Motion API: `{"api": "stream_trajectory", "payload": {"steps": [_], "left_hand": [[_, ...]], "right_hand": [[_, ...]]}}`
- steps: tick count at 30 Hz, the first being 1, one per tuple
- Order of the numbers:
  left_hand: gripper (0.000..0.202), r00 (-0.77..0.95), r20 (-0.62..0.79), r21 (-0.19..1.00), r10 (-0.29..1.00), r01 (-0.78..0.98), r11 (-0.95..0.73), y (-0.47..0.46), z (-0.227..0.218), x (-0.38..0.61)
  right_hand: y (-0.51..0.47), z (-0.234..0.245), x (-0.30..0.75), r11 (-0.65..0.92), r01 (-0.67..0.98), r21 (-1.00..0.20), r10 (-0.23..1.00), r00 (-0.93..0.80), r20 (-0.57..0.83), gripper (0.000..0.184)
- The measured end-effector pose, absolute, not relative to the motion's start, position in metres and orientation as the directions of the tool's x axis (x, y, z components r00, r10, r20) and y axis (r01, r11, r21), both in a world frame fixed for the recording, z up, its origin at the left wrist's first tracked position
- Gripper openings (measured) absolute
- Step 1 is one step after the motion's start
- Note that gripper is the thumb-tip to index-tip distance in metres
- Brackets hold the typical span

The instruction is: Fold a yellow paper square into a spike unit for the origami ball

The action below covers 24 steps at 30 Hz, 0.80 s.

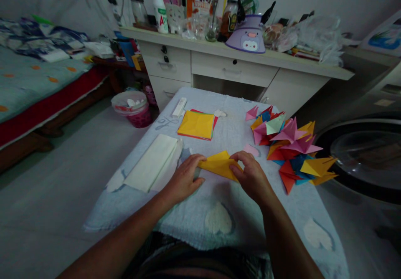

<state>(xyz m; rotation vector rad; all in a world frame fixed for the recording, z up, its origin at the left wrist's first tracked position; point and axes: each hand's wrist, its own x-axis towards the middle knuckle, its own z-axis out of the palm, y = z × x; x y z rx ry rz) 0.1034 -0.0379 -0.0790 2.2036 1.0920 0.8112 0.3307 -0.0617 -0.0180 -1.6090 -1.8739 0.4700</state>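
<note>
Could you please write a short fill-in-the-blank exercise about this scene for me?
1. The left hand and the right hand both touch a folded sheet of paper coloured ____.
2. The pile of folded paper pieces lies nearer the ____ hand.
3. The pale motif near the front edge of the tablecloth is shaped like a ____.

Missing words: yellow; right; heart.

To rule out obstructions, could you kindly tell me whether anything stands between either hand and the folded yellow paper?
Nothing visible does: the left hand touches the folded yellow paper at its left end, the right hand at its right. The square sheets lie beyond it, clear of both hands.
</note>
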Motion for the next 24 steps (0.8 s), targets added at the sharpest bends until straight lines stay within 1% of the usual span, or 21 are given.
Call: {"api": "stream_trajectory", "payload": {"steps": [2,5,7,10,12,13,16,17,19,21,24], "left_hand": [[0.056,0.479,0.287,0.742,0.829,0.437,-0.509,-0.038,-0.078,0.104],[0.053,0.462,0.341,0.774,0.819,0.356,-0.523,-0.039,-0.073,0.104],[0.043,0.43,0.403,0.757,0.808,0.341,-0.558,-0.04,-0.069,0.103],[0.025,0.35,0.514,0.692,0.783,0.371,-0.62,-0.044,-0.062,0.099],[0.019,0.33,0.604,0.604,0.725,0.405,-0.687,-0.048,-0.058,0.096],[0.017,0.343,0.649,0.537,0.679,0.425,-0.728,-0.05,-0.057,0.095],[0.009,0.464,0.737,0.261,0.491,0.475,-0.84,-0.055,-0.059,0.093],[0.007,0.519,0.735,0.176,0.437,0.476,-0.861,-0.056,-0.06,0.093],[0.01,0.621,0.688,0.067,0.377,0.463,-0.884,-0.059,-0.063,0.094],[0.016,0.699,0.617,0.023,0.362,0.444,-0.896,-0.062,-0.066,0.096],[0.019,0.757,0.558,-0.023,0.34,0.424,-0.905,-0.067,-0.068,0.099]], "right_hand": [[-0.067,-0.01,0.332,0.265,0.747,-0.61,0.954,-0.114,0.276,0.009],[-0.074,0.0,0.333,0.376,0.713,-0.591,0.915,-0.187,0.357,0.015],[-0.079,0.006,0.335,0.432,0.685,-0.587,0.889,-0.215,0.404,0.021],[-0.085,0.011,0.339,0.484,0.658,-0.577,0.858,-0.227,0.46,0.027],[-0.088,0.01,0.342,0.5,0.664,-0.557,0.842,-0.223,0.491,0.028],[-0.089,0.007,0.344,0.503,0.673,-0.542,0.836,-0.218,0.504,0.028],[-0.091,-0.007,0.348,0.475,0.737,-0.481,0.836,-0.207,0.508,0.027],[-0.091,-0.014,0.349,0.45,0.769,-0.454,0.849,-0.21,0.485,0.027],[-0.093,-0.028,0.352,0.384,0.838,-0.387,0.888,-0.221,0.402,0.027],[-0.097,-0.041,0.354,0.346,0.876,-0.337,0.92,-0.246,0.305,0.031],[-0.108,-0.051,0.355,0.309,0.916,-0.256,0.942,-0.257,0.216,0.05]]}}
